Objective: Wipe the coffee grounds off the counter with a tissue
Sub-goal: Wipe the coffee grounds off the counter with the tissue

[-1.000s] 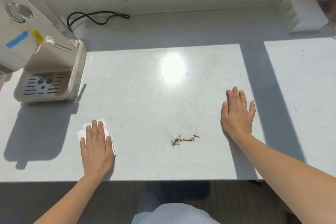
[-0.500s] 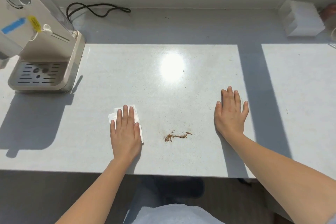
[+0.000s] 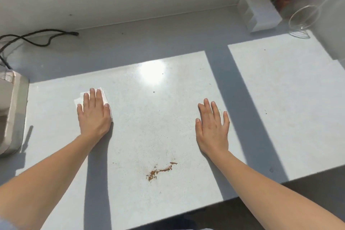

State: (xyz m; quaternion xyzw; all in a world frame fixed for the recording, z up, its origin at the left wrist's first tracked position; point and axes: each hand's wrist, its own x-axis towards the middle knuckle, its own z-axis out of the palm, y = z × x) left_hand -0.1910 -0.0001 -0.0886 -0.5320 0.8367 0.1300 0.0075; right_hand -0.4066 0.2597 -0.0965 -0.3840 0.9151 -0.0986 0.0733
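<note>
coffee grounds (image 3: 161, 171): a short brown streak with loose crumbs lies on the bench (image 3: 130, 201) close to its near edge, between the two forearms and well apart from both hands. the material looks dry and granular, with fine specks scattered around the main streak.

left hand (image 3: 93, 115): flat, with fingers straight and together, pressing the tissue (image 3: 79, 101) onto the bench farther back and left of the grounds. no finger curls round it. the tissue is thin white paper in a rough folded pad, and its corners show beyond the fingertips.

right hand (image 3: 212, 129): flat on the bare bench with fingers straight and slightly spread, holding nothing. it lies right of the grounds and farther back.

step in hand, as judged: bring the tissue to the spill.
- keep even palm pressure so the thin paper neither bunches nor tears.
- draw the pad toward the near right and meet the streak from its far side.
- gather the crumbs into one pile. do not push them over the near edge.
- fold the paper over the pile to lift it.

bench surface: smooth, pale, faintly speckled and glossy, with a glare patch. the tissue should slide easily on it.

far zone: a beige machine base (image 3: 13, 114) at the left edge, a looped black cable (image 3: 37, 38) by the wall, and a white box (image 3: 261, 15) and clear cup (image 3: 302, 18) at far right.
</note>
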